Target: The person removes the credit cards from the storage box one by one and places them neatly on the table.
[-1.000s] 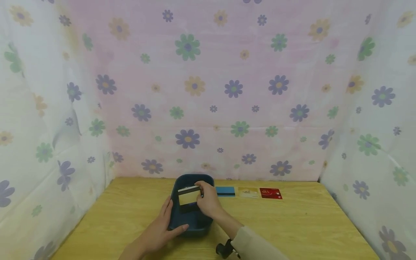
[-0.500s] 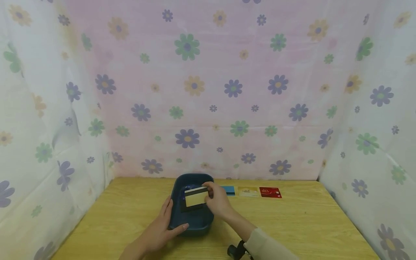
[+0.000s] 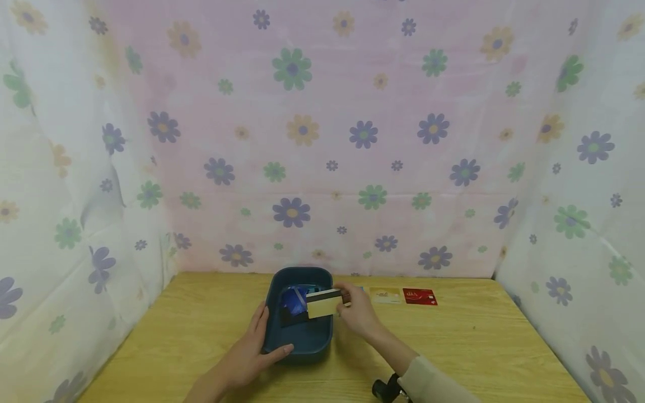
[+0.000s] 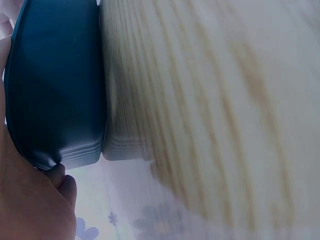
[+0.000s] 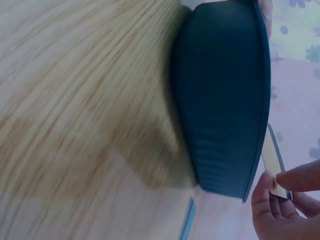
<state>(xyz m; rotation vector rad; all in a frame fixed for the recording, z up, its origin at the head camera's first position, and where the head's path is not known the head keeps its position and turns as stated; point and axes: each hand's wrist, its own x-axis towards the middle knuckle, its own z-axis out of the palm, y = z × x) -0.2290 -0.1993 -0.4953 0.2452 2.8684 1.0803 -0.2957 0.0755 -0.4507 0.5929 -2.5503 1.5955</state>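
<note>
My right hand (image 3: 360,312) pinches a pale yellow card (image 3: 323,305) with a dark stripe, between thumb and fingers. The card is tilted over the right rim of a dark blue plastic bin (image 3: 297,351). In the right wrist view the yellow card (image 5: 274,156) stands beyond the bin wall (image 5: 220,100). My left hand (image 3: 244,354) grips the bin at its left side and near corner, thumb on the near rim. Inside the bin lie a shiny blue item (image 3: 294,301) and a flat black piece (image 3: 292,319); their kinds are unclear.
To the right of the bin, a gold-and-white card (image 3: 385,295) and a red VIP card (image 3: 420,297) lie in a row on the wooden table (image 3: 453,347). A blue card (image 5: 187,220) lies beside the bin, mostly hidden in the head view. Flowered cloth (image 3: 373,140) encloses the table.
My right hand has moved right with the yellow card, from over the bin's middle to its right rim, uncovering the blue item inside. The left hand and bin stay in place.
</note>
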